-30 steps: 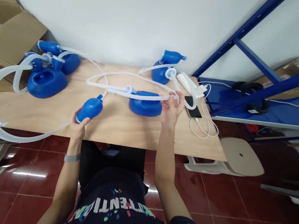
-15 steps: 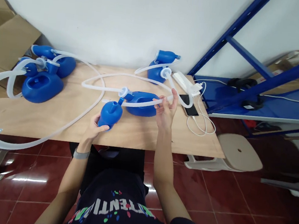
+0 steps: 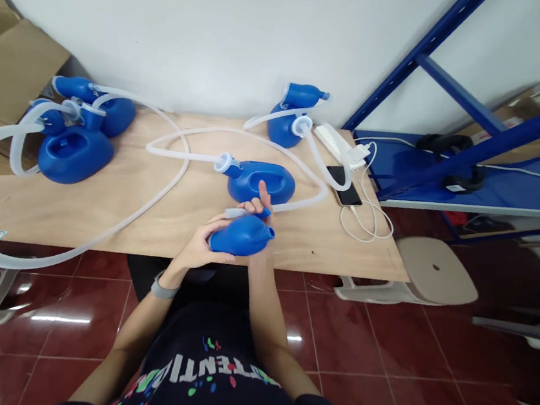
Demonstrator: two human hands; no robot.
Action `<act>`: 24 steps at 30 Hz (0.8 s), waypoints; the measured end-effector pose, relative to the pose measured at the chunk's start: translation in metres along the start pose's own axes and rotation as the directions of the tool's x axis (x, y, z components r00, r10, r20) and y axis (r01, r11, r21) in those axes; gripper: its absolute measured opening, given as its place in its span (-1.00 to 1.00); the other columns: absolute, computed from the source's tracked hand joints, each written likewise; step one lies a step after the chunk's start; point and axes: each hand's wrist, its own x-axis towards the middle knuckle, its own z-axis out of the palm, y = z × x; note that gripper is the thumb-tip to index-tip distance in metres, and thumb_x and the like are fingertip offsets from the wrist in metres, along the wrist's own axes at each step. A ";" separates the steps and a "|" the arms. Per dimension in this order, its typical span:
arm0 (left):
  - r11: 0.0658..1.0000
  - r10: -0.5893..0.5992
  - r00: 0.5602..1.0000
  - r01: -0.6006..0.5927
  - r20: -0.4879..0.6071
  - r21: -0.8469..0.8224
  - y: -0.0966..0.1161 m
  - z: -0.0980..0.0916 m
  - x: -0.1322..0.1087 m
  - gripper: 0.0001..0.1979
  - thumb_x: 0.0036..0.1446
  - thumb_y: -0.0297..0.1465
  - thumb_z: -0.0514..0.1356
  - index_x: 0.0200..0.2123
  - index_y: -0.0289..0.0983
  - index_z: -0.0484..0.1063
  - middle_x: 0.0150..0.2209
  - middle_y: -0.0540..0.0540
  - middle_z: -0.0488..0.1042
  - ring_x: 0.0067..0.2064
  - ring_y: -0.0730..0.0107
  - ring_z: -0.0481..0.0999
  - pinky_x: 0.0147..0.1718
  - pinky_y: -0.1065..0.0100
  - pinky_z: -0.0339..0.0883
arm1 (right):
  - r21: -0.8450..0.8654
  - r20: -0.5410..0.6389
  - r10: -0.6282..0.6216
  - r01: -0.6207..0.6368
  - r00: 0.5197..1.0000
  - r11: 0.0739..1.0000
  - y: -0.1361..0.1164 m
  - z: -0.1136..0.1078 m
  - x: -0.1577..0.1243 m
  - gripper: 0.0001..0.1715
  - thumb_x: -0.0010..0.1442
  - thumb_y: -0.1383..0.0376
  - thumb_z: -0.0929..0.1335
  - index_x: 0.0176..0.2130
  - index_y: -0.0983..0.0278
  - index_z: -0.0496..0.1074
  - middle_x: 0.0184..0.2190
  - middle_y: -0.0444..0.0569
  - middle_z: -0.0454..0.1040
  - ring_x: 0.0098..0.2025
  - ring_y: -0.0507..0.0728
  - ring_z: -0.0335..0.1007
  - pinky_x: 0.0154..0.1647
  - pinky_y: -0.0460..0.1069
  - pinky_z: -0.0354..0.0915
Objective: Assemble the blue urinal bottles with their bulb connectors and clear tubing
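My left hand [image 3: 197,245] is closed around a blue bulb-shaped urinal cup [image 3: 241,235], whose narrow spout points right. Behind the cup, my right hand [image 3: 254,206] has its fingers curled on the end part of a white corrugated tube [image 3: 303,202], with one finger raised. The cup hides part of this hand. The tube loops back over the table to the white collar on the neck of a blue urinal bottle [image 3: 279,187]. That bottle lies just beyond my hands.
More blue bottles with tubes stand at the left [image 3: 74,161] and the back [image 3: 284,129]. A power strip [image 3: 330,142] and a charging phone [image 3: 344,186] lie on the right of the wooden table [image 3: 191,210]. Cardboard boxes [image 3: 16,69], a blue rack [image 3: 458,94] and a stool [image 3: 437,273] flank it.
My left hand has brought the cup rightward and turned its spout from upward to the right. My right hand has moved left and down with the tube, so both hands are now close together.
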 end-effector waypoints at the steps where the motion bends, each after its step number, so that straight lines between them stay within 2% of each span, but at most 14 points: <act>1: 1.000 0.022 1.000 -0.022 0.014 0.022 0.004 -0.003 -0.003 -0.25 -0.03 0.04 0.61 0.19 -0.13 0.65 0.33 -0.32 0.55 0.36 -0.26 0.55 0.37 -0.22 0.41 | 0.034 -0.032 -0.026 0.028 0.999 0.999 -0.003 -0.002 0.001 -0.48 0.32 -0.33 0.36 0.07 -0.15 0.54 -0.50 -0.23 0.31 -0.36 0.14 0.47 0.04 0.15 0.59; 2: 0.998 0.040 0.999 -0.041 0.018 0.050 0.008 -0.008 -0.007 -0.29 0.03 -0.01 0.60 0.21 -0.10 0.64 0.32 -0.30 0.56 0.35 -0.22 0.56 0.37 -0.20 0.42 | 0.082 -0.068 -0.059 0.065 0.996 0.995 -0.008 -0.005 0.002 -0.58 0.31 -0.26 0.42 -0.04 -0.12 0.56 -0.58 -0.28 0.13 -0.49 0.11 0.30 -0.04 0.12 0.58; 4: 0.988 0.073 0.997 -0.069 -0.021 0.136 0.018 -0.023 -0.015 -0.36 0.11 -0.11 0.58 0.25 -0.04 0.60 0.29 -0.25 0.57 0.34 -0.14 0.58 0.36 -0.18 0.44 | 0.168 -0.115 -0.107 0.125 0.988 0.978 -0.022 -0.011 0.007 -0.69 0.30 -0.16 0.48 -0.20 -0.04 0.54 -0.61 -0.32 -0.09 -0.60 0.06 0.00 -0.15 0.08 0.53; 7: 0.945 0.144 0.973 -0.080 -0.183 0.316 0.033 -0.047 -0.024 -0.38 0.17 -0.16 0.54 0.28 0.02 0.55 0.31 -0.21 0.53 0.35 -0.11 0.56 0.37 -0.20 0.44 | 0.197 -0.141 -0.157 0.184 0.977 0.963 -0.042 -0.015 0.013 -0.70 0.34 -0.10 0.48 -0.26 0.00 0.50 -0.61 -0.32 -0.17 -0.62 0.05 -0.20 -0.30 0.04 0.44; 9: 0.897 0.204 0.946 -0.078 -0.250 0.435 0.042 -0.055 -0.025 -0.38 0.18 -0.15 0.53 0.28 0.03 0.53 0.31 -0.19 0.51 0.37 -0.13 0.53 0.38 -0.25 0.43 | 0.181 -0.159 -0.181 0.209 0.971 0.961 -0.048 -0.014 0.013 -0.68 0.35 -0.10 0.48 -0.27 0.01 0.47 -0.62 -0.33 -0.22 -0.62 0.06 -0.27 -0.39 0.04 0.36; 13: 0.807 0.286 0.928 -0.099 -0.238 0.583 0.051 -0.050 -0.024 -0.44 0.21 -0.16 0.51 0.25 -0.01 0.55 0.31 -0.19 0.50 0.34 -0.13 0.56 0.35 -0.26 0.48 | 0.164 -0.178 -0.200 0.230 0.963 0.959 -0.047 -0.007 0.008 -0.67 0.36 -0.11 0.45 -0.27 0.01 0.43 -0.63 -0.33 -0.27 -0.63 0.07 -0.34 -0.53 0.04 0.17; 19: 0.731 0.422 0.881 -0.192 -0.213 0.655 0.048 -0.037 -0.026 -0.42 0.22 -0.24 0.52 0.28 -0.06 0.53 0.24 -0.19 0.57 0.24 -0.05 0.65 0.25 -0.17 0.59 | 0.244 -0.153 -0.139 0.174 0.978 0.954 -0.054 -0.002 -0.002 -0.68 0.43 -0.08 0.40 -0.27 0.03 0.40 -0.64 -0.37 -0.33 -0.63 0.04 -0.52 -0.68 -0.02 -0.21; 24: 0.738 0.466 0.863 -0.259 -0.193 0.623 0.043 -0.035 -0.026 -0.43 0.19 -0.23 0.56 0.22 -0.15 0.56 0.17 -0.19 0.63 0.18 0.02 0.69 0.21 -0.08 0.62 | 0.372 -0.066 -0.059 0.079 0.996 0.925 -0.062 0.000 -0.006 -0.71 0.47 0.02 0.40 -0.29 0.06 0.43 -0.65 -0.41 -0.33 -0.62 0.00 -0.59 -0.69 -0.05 -0.33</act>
